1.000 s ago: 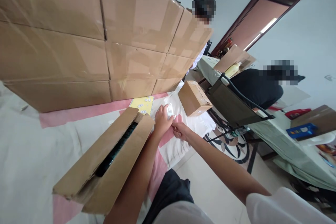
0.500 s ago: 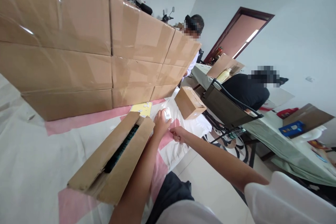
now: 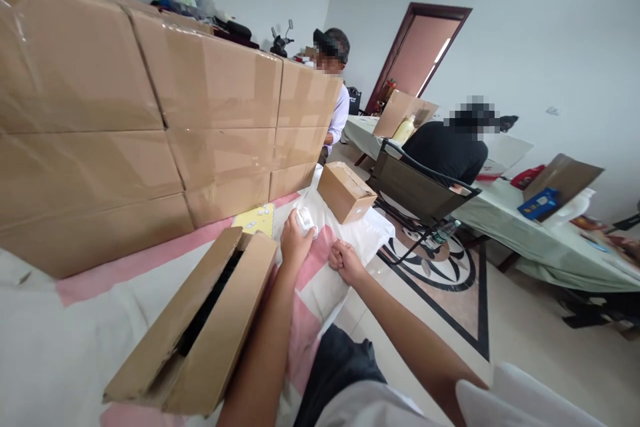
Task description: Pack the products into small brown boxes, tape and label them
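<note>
- Here, the left hand (image 3: 294,245) curls its fingers round a small white thing (image 3: 304,220).
- Right hand (image 3: 344,261), at three o'clock, is fisted.
- Open box (image 3: 225,323) at seven o'clock holds something dark.

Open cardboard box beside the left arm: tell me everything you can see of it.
The box is long, narrow, plain brown cardboard, lying on the pink-and-white cloth, its length running away from the camera. Its two top flaps stand up and apart, leaving a slot that shows dark contents; what they are cannot be told. The near end looks creased. The left forearm runs along its right flap, contact unclear; the left hand, shut on a white object, is just past its far end.
</note>
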The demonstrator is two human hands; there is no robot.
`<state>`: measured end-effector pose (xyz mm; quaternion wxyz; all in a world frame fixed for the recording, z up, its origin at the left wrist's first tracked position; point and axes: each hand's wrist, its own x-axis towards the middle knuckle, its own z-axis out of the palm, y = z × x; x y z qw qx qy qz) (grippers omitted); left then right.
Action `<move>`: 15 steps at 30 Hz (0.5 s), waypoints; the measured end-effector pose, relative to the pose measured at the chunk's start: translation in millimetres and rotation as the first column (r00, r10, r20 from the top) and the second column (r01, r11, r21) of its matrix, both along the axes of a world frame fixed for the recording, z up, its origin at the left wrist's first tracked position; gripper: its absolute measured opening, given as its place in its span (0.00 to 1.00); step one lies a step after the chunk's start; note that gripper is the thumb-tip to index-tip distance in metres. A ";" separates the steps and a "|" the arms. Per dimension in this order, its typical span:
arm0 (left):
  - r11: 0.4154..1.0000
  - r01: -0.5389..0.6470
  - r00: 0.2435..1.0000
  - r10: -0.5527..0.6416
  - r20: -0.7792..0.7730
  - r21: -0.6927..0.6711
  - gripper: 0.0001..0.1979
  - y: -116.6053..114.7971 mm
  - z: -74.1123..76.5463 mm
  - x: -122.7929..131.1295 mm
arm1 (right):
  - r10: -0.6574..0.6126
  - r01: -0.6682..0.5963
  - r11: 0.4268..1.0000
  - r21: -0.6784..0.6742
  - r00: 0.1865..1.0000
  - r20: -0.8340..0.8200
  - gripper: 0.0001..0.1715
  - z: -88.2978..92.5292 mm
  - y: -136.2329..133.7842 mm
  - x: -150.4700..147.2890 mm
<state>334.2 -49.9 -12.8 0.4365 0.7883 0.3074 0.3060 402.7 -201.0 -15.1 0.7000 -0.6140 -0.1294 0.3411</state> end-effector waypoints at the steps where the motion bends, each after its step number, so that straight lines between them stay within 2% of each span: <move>1: 1.000 -0.015 1.000 0.015 -0.016 0.010 0.38 -1.4 1.0 -0.5 | -0.018 0.017 0.999 0.032 1.000 0.010 0.32 -0.7 0.8 -0.7; 10: 0.984 -0.120 0.978 0.140 -0.155 0.130 0.38 -8.9 14.6 -5.3 | -0.038 0.036 0.987 0.157 0.999 0.007 0.31 -4.7 0.2 -0.1; 13: 0.972 -0.128 0.971 0.163 -0.173 0.196 0.36 -15.7 26.0 -8.5 | -0.042 0.039 0.978 0.203 0.999 0.014 0.30 -7.1 -4.3 -0.8; 15: 0.959 -0.112 0.972 0.160 -0.170 0.259 0.30 -25.5 37.6 -16.8 | -0.038 0.033 0.971 0.236 0.999 0.018 0.29 -8.6 -6.9 -1.3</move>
